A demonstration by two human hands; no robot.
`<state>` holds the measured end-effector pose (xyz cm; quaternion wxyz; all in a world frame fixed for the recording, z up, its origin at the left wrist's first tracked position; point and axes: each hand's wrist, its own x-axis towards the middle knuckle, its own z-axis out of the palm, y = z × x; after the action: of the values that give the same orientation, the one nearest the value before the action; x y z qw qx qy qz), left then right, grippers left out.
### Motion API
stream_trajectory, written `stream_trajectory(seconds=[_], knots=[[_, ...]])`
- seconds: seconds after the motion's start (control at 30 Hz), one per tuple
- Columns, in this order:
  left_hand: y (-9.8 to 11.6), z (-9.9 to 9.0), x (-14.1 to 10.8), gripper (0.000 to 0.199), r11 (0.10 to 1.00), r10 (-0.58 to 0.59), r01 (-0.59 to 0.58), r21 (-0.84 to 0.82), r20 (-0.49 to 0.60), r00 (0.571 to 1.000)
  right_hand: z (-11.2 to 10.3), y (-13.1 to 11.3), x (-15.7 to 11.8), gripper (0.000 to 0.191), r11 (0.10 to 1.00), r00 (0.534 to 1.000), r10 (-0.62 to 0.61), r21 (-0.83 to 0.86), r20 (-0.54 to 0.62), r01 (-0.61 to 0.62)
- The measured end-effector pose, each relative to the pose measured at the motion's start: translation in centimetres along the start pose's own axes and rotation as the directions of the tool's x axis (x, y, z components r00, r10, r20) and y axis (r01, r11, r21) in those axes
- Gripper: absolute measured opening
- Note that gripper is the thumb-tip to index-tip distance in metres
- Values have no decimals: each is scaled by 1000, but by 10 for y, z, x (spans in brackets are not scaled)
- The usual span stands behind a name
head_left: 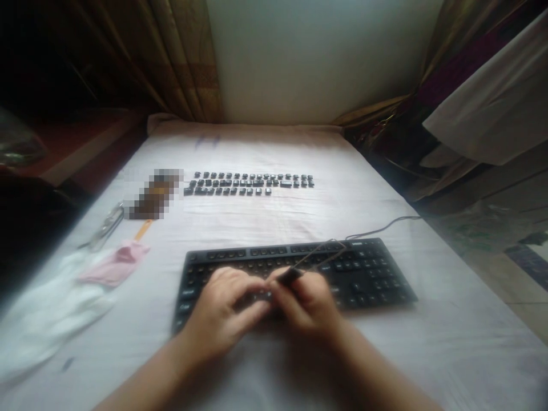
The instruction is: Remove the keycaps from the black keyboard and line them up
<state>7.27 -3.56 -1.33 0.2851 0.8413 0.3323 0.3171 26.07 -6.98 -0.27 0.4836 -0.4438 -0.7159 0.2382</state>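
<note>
A black keyboard (pixel 363 274) lies on the white-covered surface, and both hands are over its left and middle part. In my right hand (pixel 310 302) is a wire keycap puller (pixel 290 276), gripped by its dark handle, with its thin wire loops pointing up and to the right. My left hand (pixel 229 302) is pinched, its thumb and fingertips meeting my right fingertips. Whatever sits between the left fingertips is small and hidden. Beyond the keyboard, loose black keycaps (pixel 252 183) stand in three rows. Key positions under the hands are partly covered and blurred.
A cable (pixel 381 225) runs from the keyboard's back edge to the right. On the left lie a pink cloth (pixel 115 265), white cloth (pixel 55 319), a clear item (pixel 107 225) and a pixelated object (pixel 154 197). Curtains (pixel 188 57) hang behind.
</note>
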Motion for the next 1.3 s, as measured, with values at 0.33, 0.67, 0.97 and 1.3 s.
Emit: stream_trajectory(seconds=[0.33, 0.67, 0.97, 1.3], knots=[[1, -4, 1, 12, 984, -151, 153, -87, 22, 988, -1, -1, 3, 14, 999, 999, -34, -31, -35, 33], [-1, -4, -1, 30, 977, -198, 201, -78, 40, 979, -7, -1, 4, 13, 996, 994, 30, -77, -104, -38], [-2, -5, -3, 17, 981, -177, 172, -91, -56, 983, -49, 12, 6, 31, 859, 937, 335, -441, 98, -261], [-11, -4, -5, 20, 989, -139, 147, 28, -183, 973, -34, 16, -4, 43, 671, 911, 349, -737, 219, -80]])
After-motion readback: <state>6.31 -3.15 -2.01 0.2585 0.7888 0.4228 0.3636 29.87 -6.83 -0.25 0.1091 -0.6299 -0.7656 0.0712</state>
